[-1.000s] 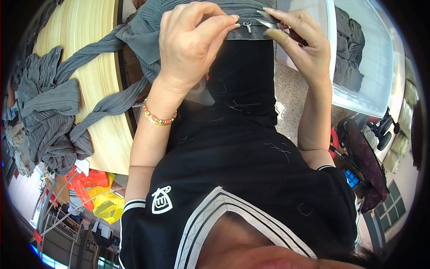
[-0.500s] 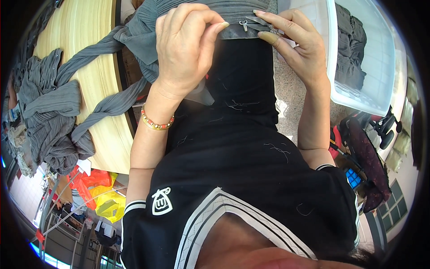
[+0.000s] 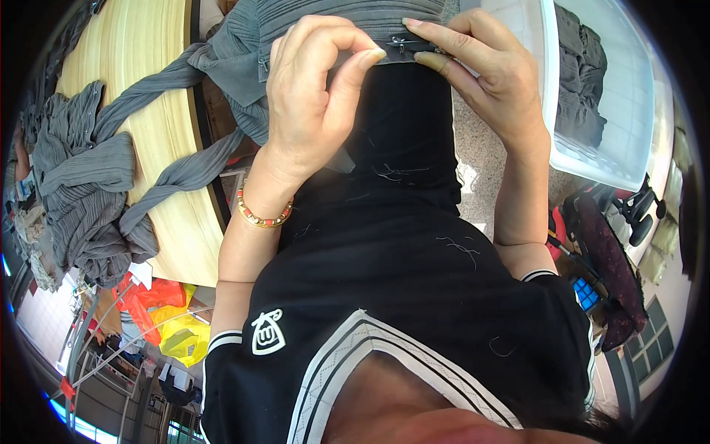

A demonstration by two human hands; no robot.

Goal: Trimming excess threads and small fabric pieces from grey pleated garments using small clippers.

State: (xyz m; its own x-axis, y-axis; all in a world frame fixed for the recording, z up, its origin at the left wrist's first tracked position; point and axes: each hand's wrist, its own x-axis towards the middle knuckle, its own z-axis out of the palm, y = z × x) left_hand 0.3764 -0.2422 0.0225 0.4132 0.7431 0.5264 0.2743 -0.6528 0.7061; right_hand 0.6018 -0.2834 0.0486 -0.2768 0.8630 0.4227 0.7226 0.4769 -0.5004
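Both of my hands hold a grey pleated garment (image 3: pixel 333 22) at the top of the view, over my lap. My left hand (image 3: pixel 310 96) pinches its edge between thumb and forefinger. My right hand (image 3: pixel 481 70) grips the same edge just to the right, fingertips at a small metal zipper pull (image 3: pixel 399 42). A beaded bracelet (image 3: pixel 262 214) circles my left wrist. The garment's long sleeves trail left across the wooden table (image 3: pixel 140 96).
More grey pleated garments (image 3: pixel 81 192) lie heaped on the table's left side. A white plastic bin (image 3: pixel 614 96) with folded grey clothes stands at the right. A dark office chair (image 3: pixel 606 259) is lower right. Orange and yellow bags (image 3: pixel 159 318) lie on the floor lower left.
Both hands and the garment edge have shifted slightly; my left fingers have curled tighter on the fabric, and my right fingertips now sit by the zipper pull.
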